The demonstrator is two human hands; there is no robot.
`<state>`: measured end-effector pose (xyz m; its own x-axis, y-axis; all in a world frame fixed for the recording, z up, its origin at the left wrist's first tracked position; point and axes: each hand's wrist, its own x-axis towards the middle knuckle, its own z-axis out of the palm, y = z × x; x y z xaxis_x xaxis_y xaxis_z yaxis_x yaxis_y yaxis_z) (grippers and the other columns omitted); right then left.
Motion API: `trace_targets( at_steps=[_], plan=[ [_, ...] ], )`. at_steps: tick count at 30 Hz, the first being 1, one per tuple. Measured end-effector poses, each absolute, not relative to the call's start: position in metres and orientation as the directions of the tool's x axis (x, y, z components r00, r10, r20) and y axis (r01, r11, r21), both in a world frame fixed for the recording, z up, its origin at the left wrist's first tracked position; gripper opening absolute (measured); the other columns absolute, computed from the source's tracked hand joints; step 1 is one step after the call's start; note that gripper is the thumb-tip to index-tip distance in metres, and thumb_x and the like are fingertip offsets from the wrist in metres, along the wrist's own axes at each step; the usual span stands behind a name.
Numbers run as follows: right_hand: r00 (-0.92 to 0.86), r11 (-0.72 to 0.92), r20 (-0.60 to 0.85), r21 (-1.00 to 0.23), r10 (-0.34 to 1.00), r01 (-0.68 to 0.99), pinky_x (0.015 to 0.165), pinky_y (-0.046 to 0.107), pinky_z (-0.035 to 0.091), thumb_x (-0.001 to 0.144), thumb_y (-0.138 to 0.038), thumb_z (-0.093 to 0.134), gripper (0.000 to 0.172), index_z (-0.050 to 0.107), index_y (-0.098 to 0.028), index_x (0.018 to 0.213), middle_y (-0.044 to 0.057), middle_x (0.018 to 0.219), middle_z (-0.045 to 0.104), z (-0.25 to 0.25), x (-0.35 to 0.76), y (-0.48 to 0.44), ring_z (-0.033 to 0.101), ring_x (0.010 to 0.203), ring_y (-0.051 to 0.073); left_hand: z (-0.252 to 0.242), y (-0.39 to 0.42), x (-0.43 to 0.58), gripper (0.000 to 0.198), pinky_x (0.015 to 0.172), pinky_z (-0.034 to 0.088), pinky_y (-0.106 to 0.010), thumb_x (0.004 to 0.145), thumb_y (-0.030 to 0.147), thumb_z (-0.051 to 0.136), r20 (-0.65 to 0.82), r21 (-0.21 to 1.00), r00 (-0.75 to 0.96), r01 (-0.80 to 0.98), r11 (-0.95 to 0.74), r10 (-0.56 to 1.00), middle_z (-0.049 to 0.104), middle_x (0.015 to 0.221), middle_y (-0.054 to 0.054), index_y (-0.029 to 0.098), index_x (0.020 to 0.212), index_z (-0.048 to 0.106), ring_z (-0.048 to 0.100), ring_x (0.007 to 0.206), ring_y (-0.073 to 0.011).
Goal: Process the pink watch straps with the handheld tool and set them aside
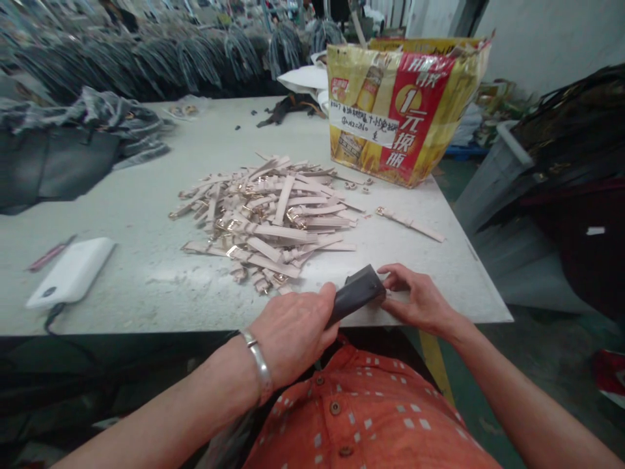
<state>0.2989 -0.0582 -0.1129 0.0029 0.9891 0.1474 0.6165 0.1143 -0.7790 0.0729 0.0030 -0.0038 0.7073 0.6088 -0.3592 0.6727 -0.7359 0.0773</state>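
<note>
My left hand point(297, 329), with a silver bangle at the wrist, is wrapped round a dark grey, blocky handheld tool point(359, 293) over the table's front edge. The tool's far end points right, towards my right hand point(415, 296). The fingers of that hand are curled in by the tool's end, thumb below, and whatever they pinch is mostly hidden. Just beyond lies a large heap of pale pink buckled straps point(273, 221) with gold-coloured buckles. One single strap point(410, 225) lies apart to the right of the heap.
A yellow and red cardboard box point(385, 117) stands at the table's back right, with a few small pale pieces point(359, 187) before it. To the left lie a white power bank point(73, 273) with a cable and a dark bag point(53, 163). A grey bin point(498, 163) stands off the table's right side.
</note>
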Motion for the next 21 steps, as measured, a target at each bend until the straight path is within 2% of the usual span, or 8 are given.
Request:
trace_targets(
  at_steps=[5, 9, 14, 21],
  plan=[
    [0.016, 0.107, 0.153, -0.761, 0.988, 0.640, 0.073, 0.028, 0.046, 0.063, -0.017, 0.063, 0.052, 0.048, -0.022, 0.112, -0.001, 0.082, 0.061, -0.112, 0.298, -0.058, 0.057, 0.074, 0.014, -0.006, 0.008, 0.069, 0.024, 0.060, 0.041, -0.029, 0.085, 0.037, 0.035, -0.327, 0.070, 0.676, 0.714, -0.697, 0.660, 0.066, 0.078, -0.006, 0.019, 0.096, 0.046, 0.063, 0.074, -0.0221],
    [0.009, 0.122, 0.162, -0.778, 0.987, 0.617, 0.075, 0.029, 0.046, 0.064, -0.015, 0.061, 0.049, 0.048, -0.022, 0.111, -0.001, 0.083, 0.062, -0.111, 0.298, -0.058, 0.058, 0.075, 0.014, 0.001, 0.010, 0.054, 0.027, 0.058, 0.040, -0.029, 0.084, 0.040, 0.035, -0.338, 0.045, 0.605, 0.775, -0.630, 0.721, 0.065, 0.077, -0.006, 0.019, 0.098, 0.046, 0.062, 0.070, -0.0212],
    [0.014, 0.107, 0.149, -0.772, 0.989, 0.627, 0.073, 0.028, 0.046, 0.063, -0.017, 0.062, 0.047, 0.050, -0.021, 0.109, 0.000, 0.082, 0.062, -0.112, 0.298, -0.058, 0.059, 0.075, 0.015, 0.007, 0.000, 0.049, 0.024, 0.058, 0.040, -0.027, 0.084, 0.038, 0.034, -0.427, 0.106, 0.639, 0.738, -0.666, 0.640, 0.065, 0.077, -0.004, 0.021, 0.094, 0.048, 0.062, 0.069, -0.0189],
    [0.037, 0.106, 0.168, -0.764, 0.985, 0.636, 0.071, 0.027, 0.047, 0.068, -0.024, 0.064, 0.039, 0.052, -0.021, 0.105, 0.000, 0.079, 0.062, -0.110, 0.294, -0.058, 0.058, 0.073, 0.014, -0.001, 0.000, 0.077, 0.023, 0.057, 0.041, -0.030, 0.083, 0.034, 0.035, -0.365, 0.052, 0.690, 0.686, -0.726, 0.626, 0.065, 0.074, -0.006, 0.019, 0.095, 0.048, 0.063, 0.069, -0.0228]
  ],
)
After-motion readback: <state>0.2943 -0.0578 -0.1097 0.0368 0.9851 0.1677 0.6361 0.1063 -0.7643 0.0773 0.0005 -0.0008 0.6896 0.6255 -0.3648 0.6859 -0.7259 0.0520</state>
